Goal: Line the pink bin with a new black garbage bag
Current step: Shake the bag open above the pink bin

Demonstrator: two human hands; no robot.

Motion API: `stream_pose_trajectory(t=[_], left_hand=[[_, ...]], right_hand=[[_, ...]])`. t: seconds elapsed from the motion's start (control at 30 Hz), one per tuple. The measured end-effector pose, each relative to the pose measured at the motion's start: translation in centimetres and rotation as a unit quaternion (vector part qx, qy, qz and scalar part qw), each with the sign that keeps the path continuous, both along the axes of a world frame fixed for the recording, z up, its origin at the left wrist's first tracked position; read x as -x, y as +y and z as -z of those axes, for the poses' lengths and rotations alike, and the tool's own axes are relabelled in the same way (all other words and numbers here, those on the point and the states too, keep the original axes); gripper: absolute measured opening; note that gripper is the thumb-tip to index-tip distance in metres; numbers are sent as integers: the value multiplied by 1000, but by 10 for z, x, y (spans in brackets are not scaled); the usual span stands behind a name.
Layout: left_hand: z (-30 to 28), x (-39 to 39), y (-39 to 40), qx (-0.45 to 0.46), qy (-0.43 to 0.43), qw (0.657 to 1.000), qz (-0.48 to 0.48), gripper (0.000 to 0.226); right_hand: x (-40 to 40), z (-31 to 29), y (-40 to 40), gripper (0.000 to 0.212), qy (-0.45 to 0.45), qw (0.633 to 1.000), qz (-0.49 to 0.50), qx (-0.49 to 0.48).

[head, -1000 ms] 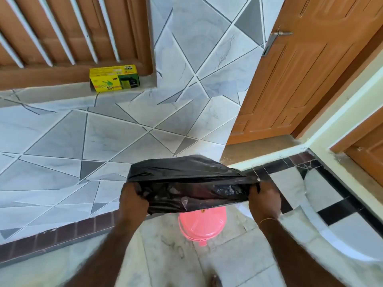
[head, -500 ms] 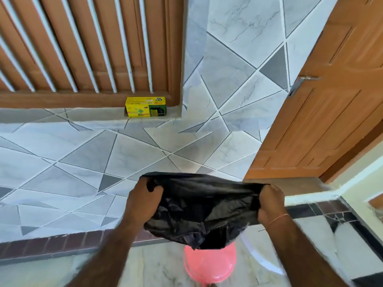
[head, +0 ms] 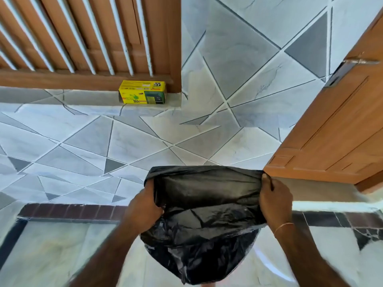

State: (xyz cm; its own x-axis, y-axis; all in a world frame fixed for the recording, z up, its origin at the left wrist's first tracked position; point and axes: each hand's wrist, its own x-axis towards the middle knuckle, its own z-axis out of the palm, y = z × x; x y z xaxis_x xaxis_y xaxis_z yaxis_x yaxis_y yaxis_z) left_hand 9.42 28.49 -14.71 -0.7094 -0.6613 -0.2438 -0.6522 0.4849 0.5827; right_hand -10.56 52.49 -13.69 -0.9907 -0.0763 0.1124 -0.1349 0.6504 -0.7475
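A black garbage bag (head: 203,214) hangs between my two hands, its mouth stretched wide and its crumpled body drooping downward. My left hand (head: 145,206) grips the left side of the bag's rim. My right hand (head: 274,197), with a thin bangle on the wrist, pinches the right side of the rim. The pink bin is almost wholly hidden behind the hanging bag; only a thin pink sliver (head: 208,285) shows at the bottom edge of the view.
A yellow box of bin bags (head: 142,92) sits on the ledge under a wooden barred window (head: 83,38). An open wooden door (head: 331,131) stands at the right. Grey tiled wall ahead, a dark tile border (head: 68,211) along the floor.
The bag has gone from a flat folded bundle to an opened mouth with its body hanging down. It now covers the pink bin. The view has tilted upward.
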Motion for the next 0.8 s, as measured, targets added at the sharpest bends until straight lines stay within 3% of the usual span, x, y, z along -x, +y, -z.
stream_pose_trajectory(t=[0.17,0.27,0.33,0.4,0.47,0.5,0.57,0.67,0.8], left_hand=[[4,-3,1,26,31,998,43,72],[-1,-16,-10,54,14,997,54,80],[0,-30,-17,77,4,996,49,80],[6,-50,-21,83,-12,996,43,79],[18,-69,-23,72,-25,996,38,80],[25,-77,-23,61,-29,997,41,80],[40,-87,-19,35,-32,997,65,79],[57,-93,-5,27,-56,993,96,83],[80,-94,21,9,-80,989,124,82]], right_hand=[[-4,3,7,58,93,979,-36,-178],[-22,-10,11,51,139,968,-18,-208],[-33,-11,11,53,108,971,-16,-215],[-47,-5,9,55,17,975,-32,-221],[-61,3,7,52,-90,988,-45,-116],[-68,6,6,49,-154,987,-32,-14],[-84,12,8,42,-270,950,20,153],[-96,32,19,32,-342,911,64,223],[-97,58,36,31,-348,872,158,306]])
